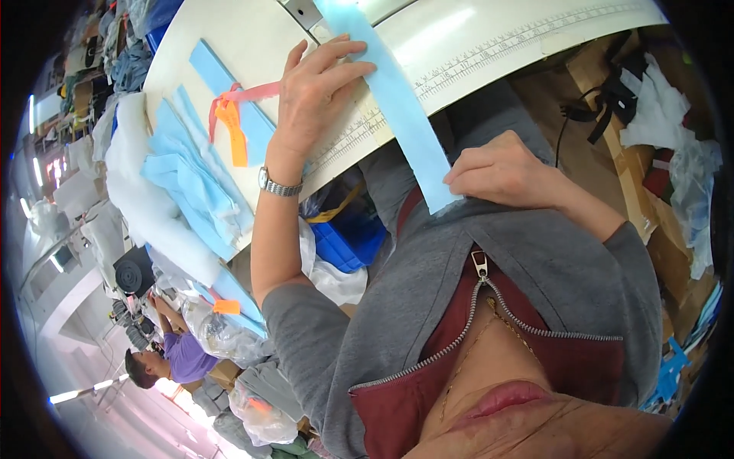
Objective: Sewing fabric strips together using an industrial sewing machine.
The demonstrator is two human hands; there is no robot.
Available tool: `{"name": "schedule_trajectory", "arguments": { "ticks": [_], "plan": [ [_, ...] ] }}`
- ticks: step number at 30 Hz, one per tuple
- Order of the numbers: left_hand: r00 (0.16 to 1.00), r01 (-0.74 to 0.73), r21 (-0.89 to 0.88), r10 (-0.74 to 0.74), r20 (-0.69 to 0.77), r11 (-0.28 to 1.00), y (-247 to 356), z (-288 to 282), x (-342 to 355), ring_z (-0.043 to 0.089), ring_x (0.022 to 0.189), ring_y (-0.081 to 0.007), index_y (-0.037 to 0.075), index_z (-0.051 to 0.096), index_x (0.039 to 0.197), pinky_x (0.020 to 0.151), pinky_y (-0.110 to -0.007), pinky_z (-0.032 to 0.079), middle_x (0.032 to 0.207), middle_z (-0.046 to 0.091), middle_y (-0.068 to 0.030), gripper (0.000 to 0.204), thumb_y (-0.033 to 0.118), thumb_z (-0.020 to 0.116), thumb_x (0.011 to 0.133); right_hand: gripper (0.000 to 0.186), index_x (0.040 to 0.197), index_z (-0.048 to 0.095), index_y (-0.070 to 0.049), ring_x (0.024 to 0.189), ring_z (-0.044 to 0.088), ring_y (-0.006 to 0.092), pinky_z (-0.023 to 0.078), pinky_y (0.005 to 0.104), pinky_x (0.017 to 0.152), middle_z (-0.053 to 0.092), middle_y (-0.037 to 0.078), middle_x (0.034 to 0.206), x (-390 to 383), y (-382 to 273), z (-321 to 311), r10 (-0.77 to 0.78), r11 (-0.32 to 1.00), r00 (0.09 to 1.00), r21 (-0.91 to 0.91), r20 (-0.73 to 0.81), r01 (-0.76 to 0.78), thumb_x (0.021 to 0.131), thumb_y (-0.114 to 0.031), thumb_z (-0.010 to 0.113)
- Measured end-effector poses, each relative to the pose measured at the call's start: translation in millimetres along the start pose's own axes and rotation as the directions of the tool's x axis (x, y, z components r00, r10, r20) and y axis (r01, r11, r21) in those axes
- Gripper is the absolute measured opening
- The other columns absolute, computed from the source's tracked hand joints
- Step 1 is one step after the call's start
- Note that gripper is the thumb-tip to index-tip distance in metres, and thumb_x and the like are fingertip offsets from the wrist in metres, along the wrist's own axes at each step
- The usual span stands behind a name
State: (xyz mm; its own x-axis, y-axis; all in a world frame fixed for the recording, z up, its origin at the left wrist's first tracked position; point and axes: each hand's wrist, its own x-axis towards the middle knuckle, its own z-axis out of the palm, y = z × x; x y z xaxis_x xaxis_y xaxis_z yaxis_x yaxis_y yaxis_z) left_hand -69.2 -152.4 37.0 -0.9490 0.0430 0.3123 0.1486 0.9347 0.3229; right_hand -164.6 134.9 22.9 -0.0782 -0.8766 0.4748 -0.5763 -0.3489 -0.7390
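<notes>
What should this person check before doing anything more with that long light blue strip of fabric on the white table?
1. Left hand flat on the long light blue fabric strip, pinning it to the white table: ok.
2. Right hand has a grip on the strip's lower end, off the table edge: ok.
3. Strip lies straight between the two hands, no visible folds: ok.
4. Strip crosses the printed ruler scale along the table edge: ok; whether its end is lined up to a mark: cannot tell.
5. Stack of light blue fabric pieces with the orange tag lies apart from the strip: ok.
</notes>
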Motion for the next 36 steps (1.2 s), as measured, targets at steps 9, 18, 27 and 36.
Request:
{"name": "schedule_trajectory", "arguments": {
  "ticks": [9, 18, 27, 36],
  "plan": [
    [0.997, 0.070, -0.029, -0.069, 0.043, 0.997, 7.5, -4.2, 0.1, 0.060, 0.128, -0.0224, 0.017, 0.081, 0.099, 0.114, -0.057, 0.033, 0.126, 0.070, -0.0011, 0.015, 0.018, 0.077, 0.084, 0.006, 0.082, 0.067, -0.009, 0.063, 0.066, 0.0182, 0.051, 0.0302, 0.053, 0.064, 0.002, 0.082, -5.9, 14.2, 9.6, 0.099, 0.995, 0.994, 0.017, 0.042, -0.100, 0.081, -0.008, 0.074],
    [0.991, 0.093, -0.054, -0.087, 0.107, 0.994, 5.7, -10.4, 4.1, 0.061, 0.126, -0.0212, 0.018, 0.079, 0.098, 0.115, -0.059, 0.030, 0.125, 0.070, -0.0005, 0.023, 0.029, 0.083, 0.079, 0.009, 0.084, 0.071, -0.008, 0.068, 0.068, 0.0192, 0.053, 0.0304, 0.057, 0.067, 0.003, 0.081, 1.7, 22.2, 10.8, 0.172, 0.978, 0.979, 0.101, 0.107, -0.183, 0.078, -0.007, 0.077],
    [0.995, 0.079, -0.055, -0.075, 0.065, 0.995, 10.1, -8.6, 5.4, 0.066, 0.115, -0.0194, 0.017, 0.079, 0.100, 0.113, -0.058, 0.034, 0.125, 0.070, -0.0011, 0.026, 0.031, 0.083, 0.077, 0.009, 0.087, 0.072, -0.005, 0.071, 0.068, 0.0235, 0.054, 0.0319, 0.063, 0.069, 0.007, 0.082, 19.3, 11.4, -17.5, 0.329, 0.842, 0.893, 0.334, 0.307, -0.425, 0.078, -0.005, 0.075],
    [0.994, 0.073, -0.112, -0.063, 0.092, 0.991, -1.6, -13.1, 7.7, 0.069, 0.099, -0.0165, 0.020, 0.079, 0.100, 0.111, -0.056, 0.036, 0.126, 0.069, 0.0008, 0.027, 0.035, 0.082, 0.077, 0.008, 0.083, 0.071, -0.007, 0.070, 0.068, 0.0223, 0.053, 0.0319, 0.060, 0.067, 0.005, 0.078, 22.1, 14.6, -4.7, 0.339, 0.887, 0.878, 0.198, 0.337, -0.418, 0.077, -0.006, 0.075]
  ]
}}
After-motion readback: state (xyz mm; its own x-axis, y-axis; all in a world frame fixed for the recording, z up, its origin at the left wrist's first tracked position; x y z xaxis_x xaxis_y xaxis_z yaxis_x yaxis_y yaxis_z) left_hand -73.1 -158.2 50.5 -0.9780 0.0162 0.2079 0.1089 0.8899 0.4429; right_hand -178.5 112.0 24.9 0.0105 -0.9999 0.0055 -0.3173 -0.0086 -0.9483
